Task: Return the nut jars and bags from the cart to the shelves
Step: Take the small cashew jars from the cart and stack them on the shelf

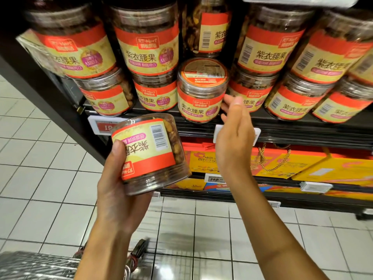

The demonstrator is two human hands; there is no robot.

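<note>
Fingers (118,152) of our left hand (119,190) curl round a nut jar (149,152), held tilted with its label upside down, just below the front edge of the dark shelf (292,128). Our right hand (234,138) reaches up, its fingers loosely spread and holding nothing, just beside a small jar (201,93) standing on that shelf among stacked matching jars (149,51). Yellow gift boxes (323,166) fill the shelf below. White floor tiles (40,178) run beneath, and the cart (36,265) shows at the bottom corner.

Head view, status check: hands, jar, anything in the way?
Left hand grips nut jar, label inverted. Right hand open beside front shelf jar. Stacked jars crowd both sides.
</note>
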